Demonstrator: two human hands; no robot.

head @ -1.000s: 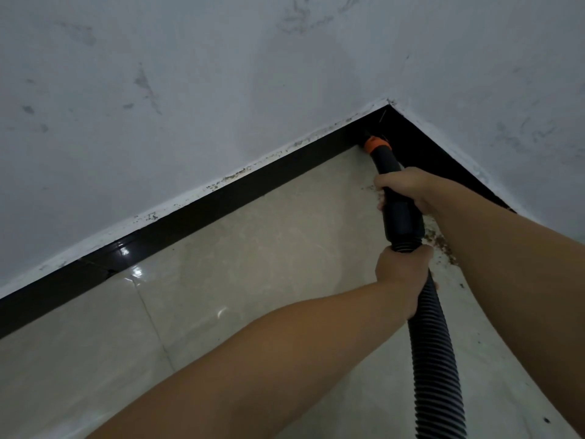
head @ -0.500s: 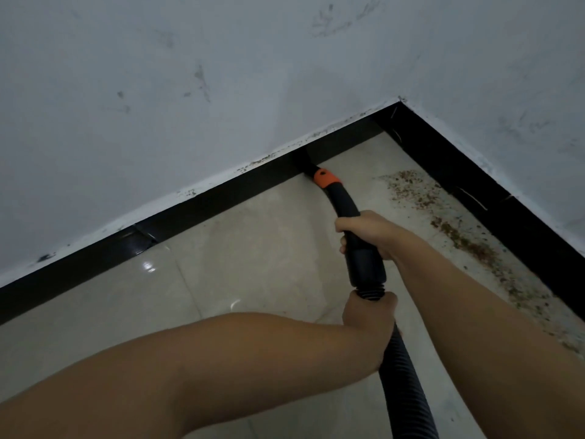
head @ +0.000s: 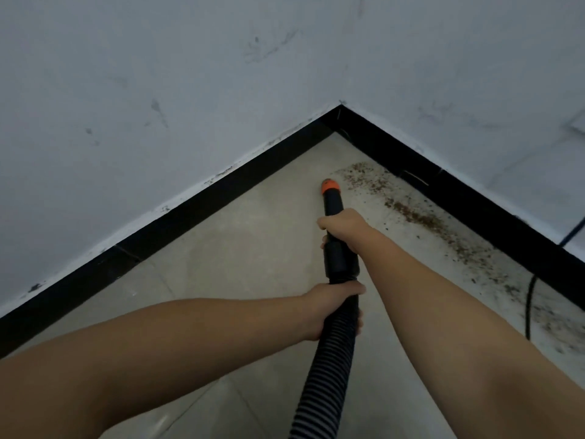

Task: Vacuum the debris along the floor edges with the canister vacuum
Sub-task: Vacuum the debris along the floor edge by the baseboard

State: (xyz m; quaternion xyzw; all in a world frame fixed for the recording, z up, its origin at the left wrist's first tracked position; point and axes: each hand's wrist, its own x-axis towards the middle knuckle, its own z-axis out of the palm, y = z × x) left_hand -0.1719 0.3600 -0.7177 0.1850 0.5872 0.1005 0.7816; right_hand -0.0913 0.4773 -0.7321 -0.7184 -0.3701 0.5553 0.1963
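You are looking at nothing that can be read here: no text, label, brand, number or sign is showing. The vacuum hose [head: 329, 359] and its orange nozzle tip [head: 329, 186] are carrying no legible marking.

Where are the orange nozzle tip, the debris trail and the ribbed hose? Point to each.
orange nozzle tip [head: 329, 186], head view, on its orange collar.
debris trail [head: 421, 218], head view, on the dense brown patch.
ribbed hose [head: 329, 369], head view, on its mid-length ribs.
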